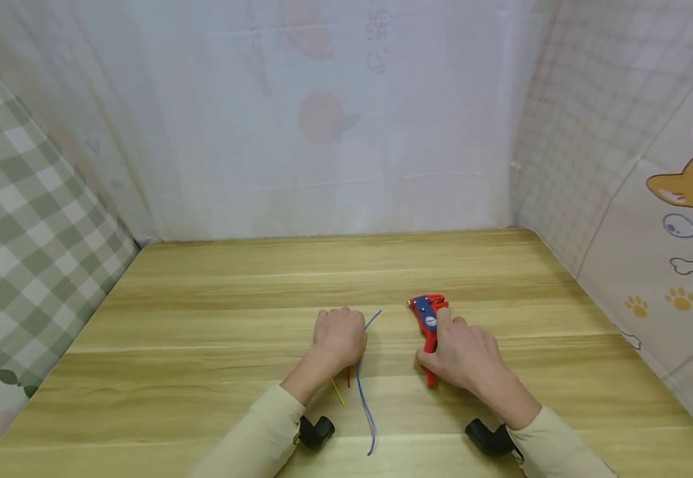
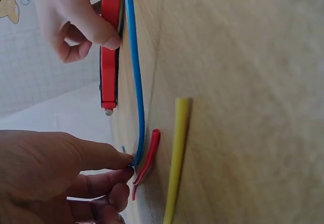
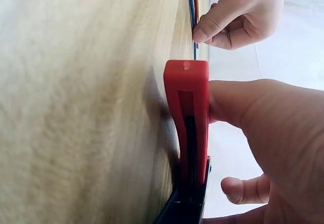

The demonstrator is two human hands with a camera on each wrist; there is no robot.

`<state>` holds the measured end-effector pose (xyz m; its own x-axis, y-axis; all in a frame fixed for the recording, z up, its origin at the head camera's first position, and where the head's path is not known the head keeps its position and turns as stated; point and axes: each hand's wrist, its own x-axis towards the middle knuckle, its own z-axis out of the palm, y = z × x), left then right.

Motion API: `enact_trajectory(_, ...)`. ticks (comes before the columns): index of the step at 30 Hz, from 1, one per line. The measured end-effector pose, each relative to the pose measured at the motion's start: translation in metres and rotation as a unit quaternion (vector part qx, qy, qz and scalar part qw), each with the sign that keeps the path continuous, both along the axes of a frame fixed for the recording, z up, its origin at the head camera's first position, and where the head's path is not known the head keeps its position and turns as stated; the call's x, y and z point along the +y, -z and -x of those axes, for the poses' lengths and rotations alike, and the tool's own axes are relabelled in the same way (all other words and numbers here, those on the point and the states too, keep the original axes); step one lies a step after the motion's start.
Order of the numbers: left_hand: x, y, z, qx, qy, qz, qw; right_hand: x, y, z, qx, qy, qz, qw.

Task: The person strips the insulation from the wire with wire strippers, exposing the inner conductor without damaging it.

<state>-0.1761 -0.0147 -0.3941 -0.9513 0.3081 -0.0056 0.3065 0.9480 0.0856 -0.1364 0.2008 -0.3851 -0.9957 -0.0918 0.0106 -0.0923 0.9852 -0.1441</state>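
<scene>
My left hand (image 1: 342,337) pinches a blue wire (image 2: 137,82) between thumb and fingertips, low over the table. Close by lie a short red wire (image 2: 149,155) and a thicker-looking yellow wire (image 2: 177,153); in the head view both poke out from beneath the hand. The blue wire's long tail bends toward the table's front. To the right, a red and blue wire stripper (image 1: 424,309) lies on the table with its head pointing away. My right hand (image 1: 468,352) grips its handle, thumb against the near side and fingers on the other, partly hidden.
The wood-grain table (image 1: 233,279) is bounded by a pale curtain (image 1: 322,172) at the back. A green checked cloth (image 1: 30,206) hangs at the left, a dog-print cloth (image 1: 615,179) at the right. Black wrist mounts (image 1: 316,431) sit under both sleeves.
</scene>
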Motion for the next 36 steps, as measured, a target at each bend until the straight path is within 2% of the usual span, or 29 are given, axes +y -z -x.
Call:
enact_trajectory(6, 0.0, -0.003, -0.002, -0.003, -0.005, -0.035, 0.9994, 0.007, -0.006, 0.005, -0.025, 0.012, 0.065, 0.9975)
enact_trajectory(8, -0.001, -0.007, -0.003, 0.006, -0.001, -0.065, 0.9979, 0.012, -0.011, 0.008, -0.036, 0.019, 0.107, 0.9934)
enact_trajectory(10, -0.002, -0.014, -0.005, 0.013, 0.002, -0.093, 0.9955, 0.018, -0.017, 0.012, -0.055, 0.027, 0.164, 0.9846)
enact_trajectory(11, -0.002, -0.017, -0.007, 0.016, 0.004, -0.113, 0.9935, 0.022, -0.021, 0.014, -0.067, 0.031, 0.201, 0.9767)
enact_trajectory(12, -0.003, -0.021, -0.008, 0.019, 0.005, -0.13, 0.9913, 0.027, -0.024, 0.016, -0.081, 0.031, 0.249, 0.9647)
enact_trajectory(15, -0.007, -0.033, -0.011, 0.033, 0.003, -0.174, 0.9843, 0.039, -0.032, 0.02, -0.116, 0.022, 0.392, 0.9124)
enact_trajectory(16, -0.009, -0.036, -0.012, 0.041, 0.003, -0.188, 0.9813, 0.043, -0.034, 0.021, -0.119, 0.015, 0.43, 0.8947)
enact_trajectory(18, -0.013, -0.042, -0.014, 0.055, 0.003, -0.211, 0.9758, 0.047, -0.038, 0.022, -0.118, -0.001, 0.486, 0.8661)
enact_trajectory(19, -0.015, -0.046, -0.014, 0.059, 0.005, -0.224, 0.9728, 0.048, -0.04, 0.022, -0.113, -0.007, 0.499, 0.859)
enact_trajectory(24, -0.025, -0.06, -0.016, 0.062, 0.013, -0.277, 0.9589, 0.048, -0.044, 0.022, -0.098, -0.037, 0.526, 0.844)
enact_trajectory(28, -0.032, -0.064, -0.015, 0.068, 0.025, -0.303, 0.9504, 0.049, -0.044, 0.02, -0.107, -0.075, 0.546, 0.8273)
enact_trajectory(30, -0.036, -0.065, -0.014, 0.07, 0.028, -0.319, 0.9446, 0.048, -0.044, 0.019, -0.115, -0.099, 0.56, 0.8143)
enact_trajectory(32, -0.039, -0.065, -0.014, 0.076, 0.029, -0.341, 0.9365, 0.046, -0.044, 0.019, -0.124, -0.125, 0.569, 0.8034)
enact_trajectory(36, -0.043, -0.067, -0.015, 0.1, 0.04, -0.391, 0.914, 0.042, -0.041, 0.021, -0.14, -0.177, 0.577, 0.7849)
